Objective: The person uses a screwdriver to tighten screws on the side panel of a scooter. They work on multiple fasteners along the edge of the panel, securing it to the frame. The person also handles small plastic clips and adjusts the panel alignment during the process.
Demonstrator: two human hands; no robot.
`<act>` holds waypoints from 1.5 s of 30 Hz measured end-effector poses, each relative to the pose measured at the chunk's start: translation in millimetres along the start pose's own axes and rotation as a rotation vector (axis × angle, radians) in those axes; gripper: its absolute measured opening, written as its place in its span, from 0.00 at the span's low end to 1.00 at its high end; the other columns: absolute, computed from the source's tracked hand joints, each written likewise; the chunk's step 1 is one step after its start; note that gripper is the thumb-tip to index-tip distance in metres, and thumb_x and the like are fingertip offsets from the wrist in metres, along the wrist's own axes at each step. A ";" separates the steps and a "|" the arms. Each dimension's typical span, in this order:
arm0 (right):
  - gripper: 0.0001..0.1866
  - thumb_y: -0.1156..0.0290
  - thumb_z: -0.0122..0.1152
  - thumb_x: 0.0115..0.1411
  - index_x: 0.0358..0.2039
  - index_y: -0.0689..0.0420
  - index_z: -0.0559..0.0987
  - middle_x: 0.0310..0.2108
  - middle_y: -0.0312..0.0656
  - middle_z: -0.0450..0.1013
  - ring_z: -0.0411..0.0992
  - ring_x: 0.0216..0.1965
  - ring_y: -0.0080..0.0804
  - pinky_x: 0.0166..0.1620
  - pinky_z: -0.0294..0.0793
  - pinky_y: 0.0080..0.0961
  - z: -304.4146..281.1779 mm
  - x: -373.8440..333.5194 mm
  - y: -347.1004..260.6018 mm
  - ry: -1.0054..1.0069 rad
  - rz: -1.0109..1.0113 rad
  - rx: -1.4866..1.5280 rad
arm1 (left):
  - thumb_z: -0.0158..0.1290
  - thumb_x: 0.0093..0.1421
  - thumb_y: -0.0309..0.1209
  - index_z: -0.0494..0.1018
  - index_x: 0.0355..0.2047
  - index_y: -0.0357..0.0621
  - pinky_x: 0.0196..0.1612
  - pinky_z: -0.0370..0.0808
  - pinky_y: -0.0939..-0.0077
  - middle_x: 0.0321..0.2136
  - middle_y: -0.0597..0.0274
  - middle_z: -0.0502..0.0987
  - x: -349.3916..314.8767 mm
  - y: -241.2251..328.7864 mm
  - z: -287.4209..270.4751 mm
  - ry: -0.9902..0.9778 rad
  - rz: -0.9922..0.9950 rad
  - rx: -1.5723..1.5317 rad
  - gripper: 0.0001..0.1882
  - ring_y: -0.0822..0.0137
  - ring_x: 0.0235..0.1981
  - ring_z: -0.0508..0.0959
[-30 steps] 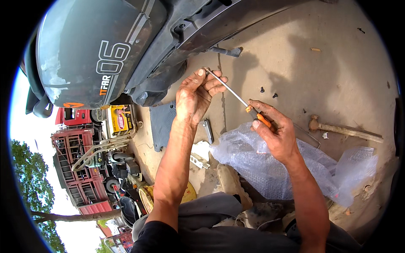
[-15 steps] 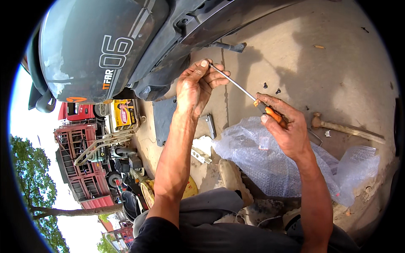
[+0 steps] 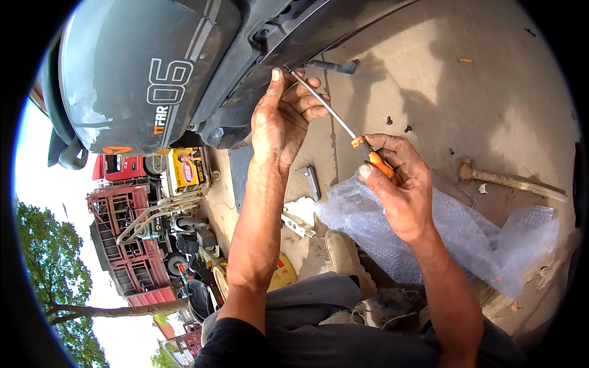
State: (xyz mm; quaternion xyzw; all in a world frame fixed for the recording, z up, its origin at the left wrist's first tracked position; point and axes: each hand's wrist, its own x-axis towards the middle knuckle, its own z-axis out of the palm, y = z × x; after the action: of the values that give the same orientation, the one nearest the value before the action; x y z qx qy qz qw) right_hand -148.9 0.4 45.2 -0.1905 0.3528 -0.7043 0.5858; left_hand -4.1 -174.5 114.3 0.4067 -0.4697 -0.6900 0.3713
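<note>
My right hand [image 3: 399, 181] is closed around the orange and black handle of a screwdriver [image 3: 331, 112], with its long metal shaft pointing up and left. The dark tip reaches the lower edge of a dark trim panel [image 3: 300, 46] on a grey vehicle body [image 3: 116, 67]. Any screw at the tip is too small to make out clearly. Beside the tip, my left hand [image 3: 285, 116] has its thumb raised and its fingers spread behind the shaft, apart from the thumb.
Black screws [image 3: 389, 120] lie on the concrete, with a wooden-handled hammer [image 3: 515, 182] to the right. Bubble wrap [image 3: 392, 230] spreads in front of my shoe [image 3: 346, 257]. A dark bracket [image 3: 334, 65] juts out under the panel. A red truck [image 3: 132, 236] stands at left.
Both hands and the screwdriver have moved up and left, bringing the tip to the panel edge. My left thumb has come away from the tip, where it was pinching.
</note>
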 end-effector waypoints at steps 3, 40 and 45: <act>0.19 0.84 0.64 0.63 0.55 0.63 0.76 0.37 0.37 0.76 0.66 0.29 0.13 0.32 0.67 0.14 7.3 1.7 -4.2 -0.012 -0.049 -0.012 | 0.43 0.76 0.54 0.75 0.55 0.36 0.45 0.85 0.60 0.44 0.47 0.84 -2.8 10.1 5.8 -0.020 -0.068 0.163 0.30 0.53 0.40 0.86; 0.23 0.84 0.62 0.63 0.58 0.66 0.71 0.53 0.48 0.77 0.71 0.41 0.17 0.45 0.72 0.16 36.7 22.0 0.9 0.034 -0.137 -0.073 | 0.64 0.60 0.59 0.65 0.62 0.26 0.70 0.71 0.42 0.56 0.32 0.73 72.2 -39.7 -34.7 -0.005 0.119 -0.074 0.48 0.34 0.63 0.72; 0.24 0.84 0.61 0.63 0.59 0.69 0.70 0.53 0.52 0.76 0.73 0.47 0.22 0.50 0.74 0.19 42.5 27.2 3.4 0.019 -0.233 -0.160 | 0.67 0.56 0.60 0.60 0.66 0.26 0.69 0.70 0.41 0.59 0.32 0.68 70.7 -35.6 -34.3 -0.034 0.094 -0.032 0.55 0.33 0.65 0.68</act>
State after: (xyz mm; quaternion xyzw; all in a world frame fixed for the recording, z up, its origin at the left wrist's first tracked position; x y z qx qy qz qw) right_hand -124.1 -37.6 67.7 -0.2698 0.3890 -0.7388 0.4797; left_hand -5.4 -239.5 57.6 0.3664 -0.4833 -0.6859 0.4020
